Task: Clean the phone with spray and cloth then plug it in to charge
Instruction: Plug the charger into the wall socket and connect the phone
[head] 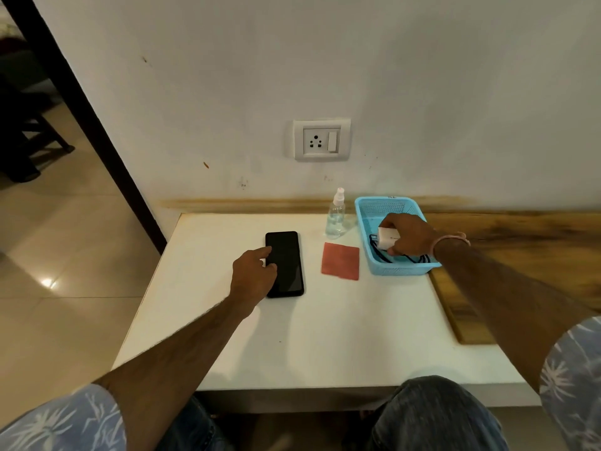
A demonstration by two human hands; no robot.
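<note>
A black phone (287, 255) lies flat, screen up, on the white table (292, 336). My left hand (252, 276) rests on its left edge, with fingers touching the screen. A red cloth (340, 261) lies just right of the phone. Behind the cloth, a clear spray bottle (336, 214) with a white nozzle stands upright. Inside the blue basket (372, 206), my right hand (408, 234) grips a white charger adapter (387, 238). Its dark cable (382, 255) lies coiled on the basket floor.
A white wall socket (321, 140) with a switch is mounted above the table's back edge. A wooden surface (520, 242) adjoins the table on the right. Tiled floor and a dark door frame (81, 102) lie to the left.
</note>
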